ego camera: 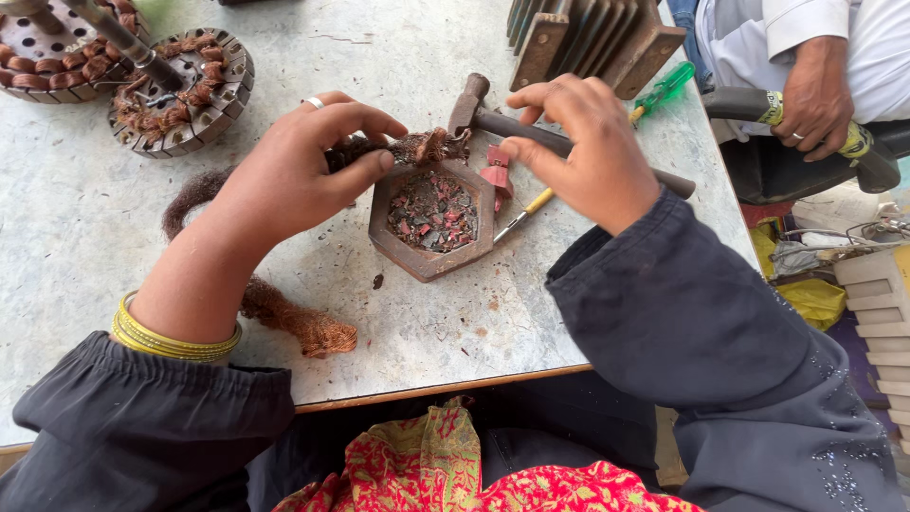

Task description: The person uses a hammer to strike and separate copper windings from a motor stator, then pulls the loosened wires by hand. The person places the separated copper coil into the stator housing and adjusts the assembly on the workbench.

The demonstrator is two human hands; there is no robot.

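My left hand [303, 171] pinches a bundle of copper wire [417, 147] and holds its frayed end over a rusty hexagonal metal tray [384, 237] filled with small red and grey scraps. The bundle trails back under my wrist to a loose end [303, 327] near the table's front edge. My right hand [583, 142] hovers just right of the tray, fingers curled, its fingertips close to a red scrap [496, 171]. A hammer [569, 142] lies under that hand, its head by the wire end.
Two round motor stators with copper windings [180, 90] sit at the back left. A finned metal block [592, 38] stands at the back right, a green-handled screwdriver [654, 95] beside it. Another person's hand [815, 90] rests at the right, off the table.
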